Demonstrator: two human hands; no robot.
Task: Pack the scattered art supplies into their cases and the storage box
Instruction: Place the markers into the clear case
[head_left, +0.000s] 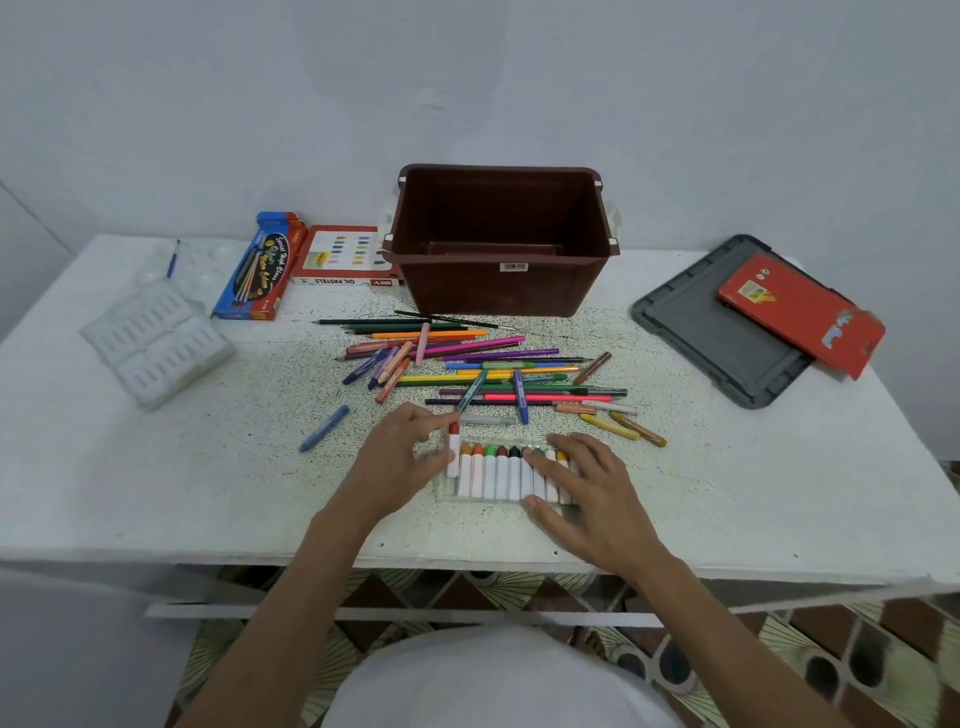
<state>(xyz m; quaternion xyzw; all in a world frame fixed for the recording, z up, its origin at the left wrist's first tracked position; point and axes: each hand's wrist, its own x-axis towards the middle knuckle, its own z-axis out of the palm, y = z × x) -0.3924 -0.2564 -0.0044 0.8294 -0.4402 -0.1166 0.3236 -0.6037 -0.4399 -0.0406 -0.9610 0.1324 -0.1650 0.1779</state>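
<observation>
Clear crayon tray, front edge of surface, centre: right hand spread flat on it, likely steadying. Left hand pinches 1 red-tipped crayon, apparently seating it at the tray's left end.

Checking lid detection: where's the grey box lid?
Head view: grey lid lies at the right of the table, beside the brown storage box, a red case on it.

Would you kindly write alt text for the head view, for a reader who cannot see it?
The left hand pinches a red-tipped crayon at the clear crayon tray that the right hand rests on. Loose pencils lie before an open brown storage box.
</observation>
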